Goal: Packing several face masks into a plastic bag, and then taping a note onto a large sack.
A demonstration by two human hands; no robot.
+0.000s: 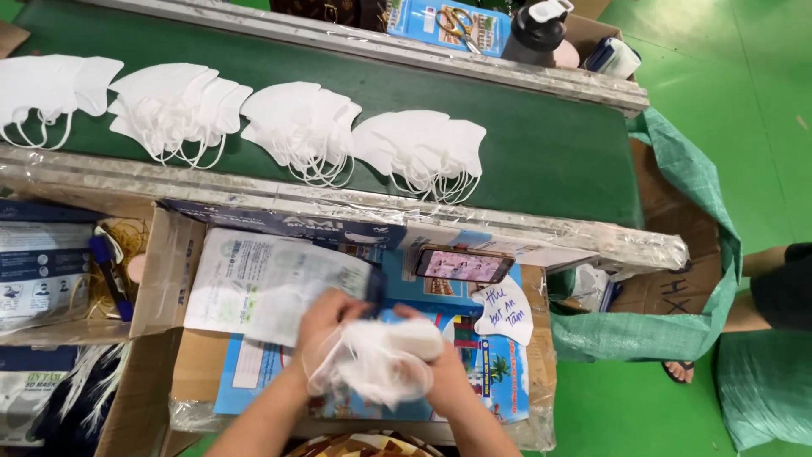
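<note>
From the head camera, both hands are working low in the middle of the frame. The left hand [326, 326] and the right hand [444, 377] are gripping one bundle of white masks [381, 355] between them, fingers clenched around it from either side (motion is blurring the edges). The bundle is hovering just above a blue printed pack [499, 372] that is lying on the counter [199, 360], a cardboard surface wrapped in clear film. Just to the upper left of the left hand, a white printed bag [262, 283] is resting flat. A phone [463, 265] is leaning just above the hands, its screen lit, and a white mask with handwriting [505, 311] is lying beside it.

Across the upper half of the frame, a green belt [541, 144] is carrying four stacks of masks [419, 152] in a row, well apart from the hands. At the top, scissors [457, 24] are sitting on a blue pack. On the right edge, another person's leg [753, 309] is standing on the green floor [719, 59].
</note>
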